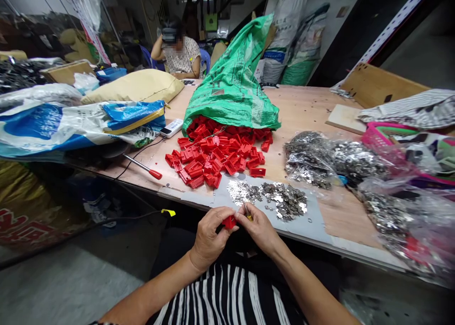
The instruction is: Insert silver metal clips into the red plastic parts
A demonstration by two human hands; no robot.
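One red piece (230,222), pinched in my left hand (210,235) before the table (302,108), seemingly mid-work; one yellow-handled tool (250,217), gripped in my right hand (260,229) — apparently left: heaped red blocks (213,160), plentiful metal bits (285,201); finished count, I cannot tell.

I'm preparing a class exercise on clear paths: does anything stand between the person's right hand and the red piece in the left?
Nothing visible does. The left hand holds the red piece, and the right hand, gripping a thin yellow-handled tool, is right beside it.
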